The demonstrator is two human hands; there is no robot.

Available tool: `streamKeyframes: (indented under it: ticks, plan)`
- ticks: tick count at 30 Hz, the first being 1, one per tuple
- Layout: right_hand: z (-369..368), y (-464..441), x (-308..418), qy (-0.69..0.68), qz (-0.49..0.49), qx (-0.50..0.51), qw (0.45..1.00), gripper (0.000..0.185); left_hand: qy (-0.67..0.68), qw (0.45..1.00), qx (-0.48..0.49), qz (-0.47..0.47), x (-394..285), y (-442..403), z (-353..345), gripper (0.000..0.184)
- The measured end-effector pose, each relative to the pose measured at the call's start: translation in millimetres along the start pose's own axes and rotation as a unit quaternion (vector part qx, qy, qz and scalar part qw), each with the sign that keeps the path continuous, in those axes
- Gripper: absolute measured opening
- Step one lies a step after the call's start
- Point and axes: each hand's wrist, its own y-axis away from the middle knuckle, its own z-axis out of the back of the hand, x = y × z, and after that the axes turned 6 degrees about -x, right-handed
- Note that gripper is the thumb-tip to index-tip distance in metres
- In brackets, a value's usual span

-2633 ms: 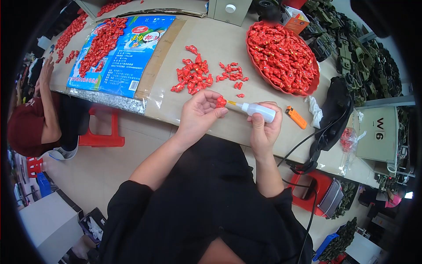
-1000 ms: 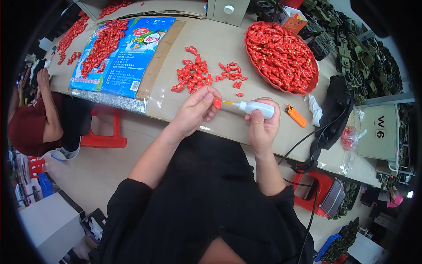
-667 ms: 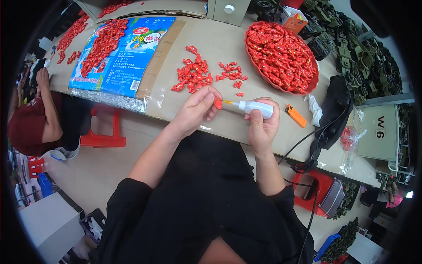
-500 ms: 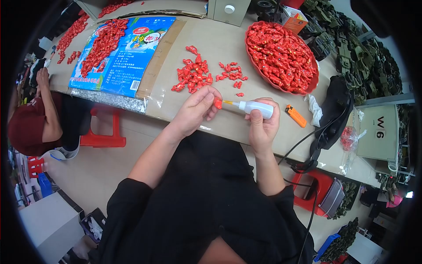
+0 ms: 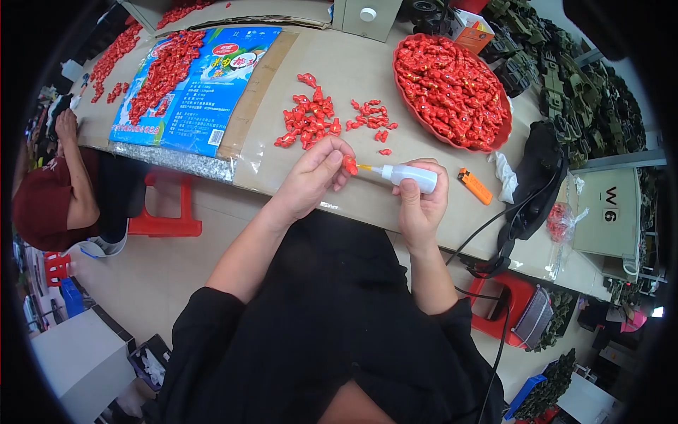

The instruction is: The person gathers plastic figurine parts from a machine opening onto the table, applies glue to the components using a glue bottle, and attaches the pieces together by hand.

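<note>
Between the thumb and fingers of my left hand (image 5: 314,173) is a small red figurine (image 5: 350,165), pinched at its side. My right hand (image 5: 426,205) is wrapped round a white squeeze bottle (image 5: 411,177), which lies nearly level and points left. Its thin yellowish nozzle (image 5: 366,167) reaches the figurine; whether the tip touches is too small to tell. Just beyond my left hand lies a loose pile of red figurines (image 5: 308,116). A smaller group of red pieces (image 5: 371,115) is beside that pile.
A red bowl (image 5: 510,134) heaped with red figurines stands at the back right. An orange lighter (image 5: 474,186), white tissue (image 5: 506,177) and black pouch with a cable (image 5: 533,187) lie right. Blue printed cardboard (image 5: 205,106) bears more figurines; another person (image 5: 60,191) sits left.
My hands stay almost in place. The squeeze bottle has tilted very slightly, with its nozzle still at the red figurine.
</note>
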Motion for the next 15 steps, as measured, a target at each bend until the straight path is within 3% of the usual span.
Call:
streamKeyframes:
  ticks: [15]
  plan:
    - [2.7, 1.5, -2.3, 0.064, 0.052, 0.01, 0.997, 0.026, -0.011, 0.999, 0.009, -0.042, 5.4, -1.2, 2.5, 0.016]
